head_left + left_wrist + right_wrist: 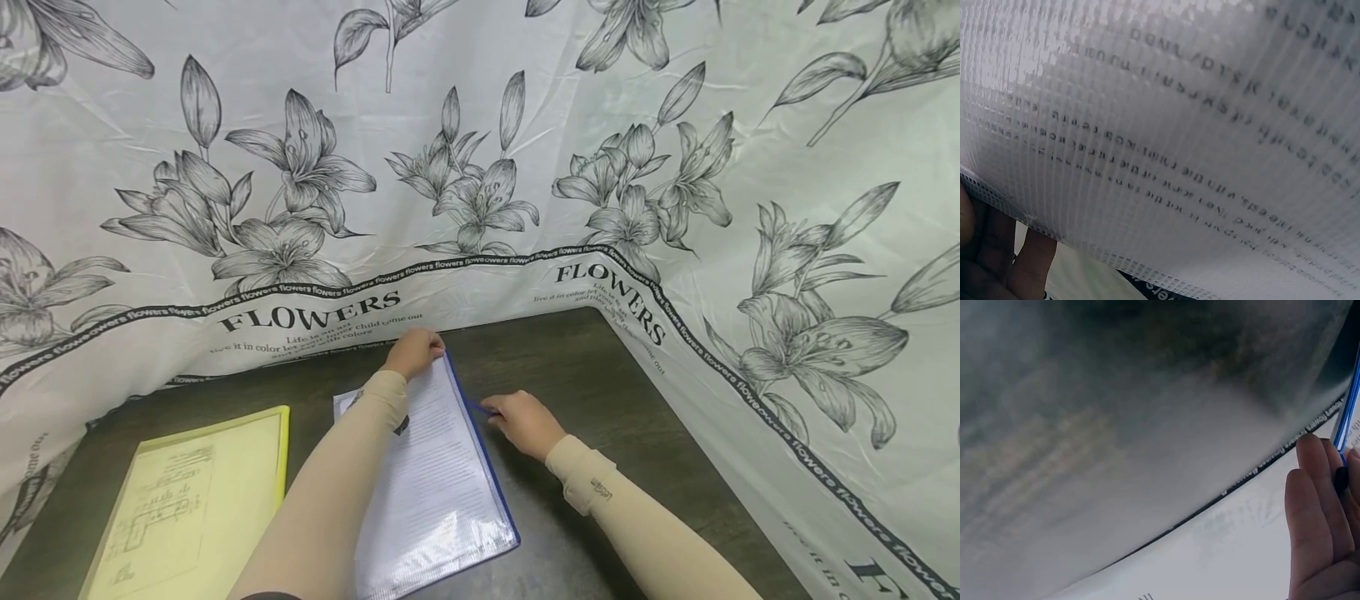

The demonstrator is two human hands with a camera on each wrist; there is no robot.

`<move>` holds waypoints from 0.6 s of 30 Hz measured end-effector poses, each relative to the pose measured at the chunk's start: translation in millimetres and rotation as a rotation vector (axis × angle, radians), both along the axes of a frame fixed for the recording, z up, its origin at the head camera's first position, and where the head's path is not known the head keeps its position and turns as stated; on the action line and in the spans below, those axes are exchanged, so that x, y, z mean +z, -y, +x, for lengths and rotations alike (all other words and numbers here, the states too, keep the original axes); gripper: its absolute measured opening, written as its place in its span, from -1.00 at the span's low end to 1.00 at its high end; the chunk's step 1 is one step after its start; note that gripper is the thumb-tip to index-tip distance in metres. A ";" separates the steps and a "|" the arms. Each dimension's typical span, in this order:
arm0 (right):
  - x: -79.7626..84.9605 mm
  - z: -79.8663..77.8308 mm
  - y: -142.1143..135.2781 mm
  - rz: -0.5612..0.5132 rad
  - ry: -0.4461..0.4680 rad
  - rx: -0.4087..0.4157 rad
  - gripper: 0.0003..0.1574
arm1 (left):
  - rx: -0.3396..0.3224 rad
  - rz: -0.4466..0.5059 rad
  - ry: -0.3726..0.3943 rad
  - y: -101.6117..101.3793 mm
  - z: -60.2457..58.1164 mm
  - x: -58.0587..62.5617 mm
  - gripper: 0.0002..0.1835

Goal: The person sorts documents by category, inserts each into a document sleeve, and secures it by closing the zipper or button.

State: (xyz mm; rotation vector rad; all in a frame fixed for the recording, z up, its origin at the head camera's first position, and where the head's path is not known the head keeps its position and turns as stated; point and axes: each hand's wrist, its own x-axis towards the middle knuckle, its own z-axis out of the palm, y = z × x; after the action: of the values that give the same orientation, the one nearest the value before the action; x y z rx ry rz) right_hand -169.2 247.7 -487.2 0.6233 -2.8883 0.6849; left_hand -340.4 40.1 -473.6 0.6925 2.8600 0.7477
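A clear mesh zip pouch point(435, 492) with a blue zipper along its right side lies on the dark table, printed sheets showing inside it. At the pouch's far corner, my left hand point(415, 353) pinches the edge by the zipper's end. In the left wrist view, the fingers point(1032, 259) are at the pouch's rim, with the ribbed plastic filling most of the picture. My right hand point(527, 423) pinches the zipper pull point(483, 408) partway down the blue edge. A small dark part of the pull point(1342, 480) shows between the fingers in the right wrist view.
A yellow-edged pouch point(202, 500) holding a sheet with a printed drawing lies to the left on the table point(558, 367). White flower-printed cloth point(465, 292) rises behind the table and along its right side.
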 end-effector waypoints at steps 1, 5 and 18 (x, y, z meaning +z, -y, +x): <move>-0.6 0.9 -0.7 -0.014 0.003 -0.003 -0.65 | 0.001 0.001 0.000 -0.2 0.4 0.4 -0.85; -4.0 5.5 -2.0 -0.036 0.005 -0.009 -0.62 | 0.005 0.009 0.004 1.6 2.0 1.4 -0.84; -9.7 23.4 -3.2 -0.049 0.007 0.021 -0.69 | -0.001 0.028 0.041 16.4 3.1 1.0 -0.79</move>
State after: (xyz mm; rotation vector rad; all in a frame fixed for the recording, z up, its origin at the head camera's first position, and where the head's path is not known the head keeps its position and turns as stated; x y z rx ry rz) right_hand -145.8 251.0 -496.9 0.6478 -2.8658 0.7600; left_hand -337.3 23.7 -472.6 0.6744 2.8172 0.7940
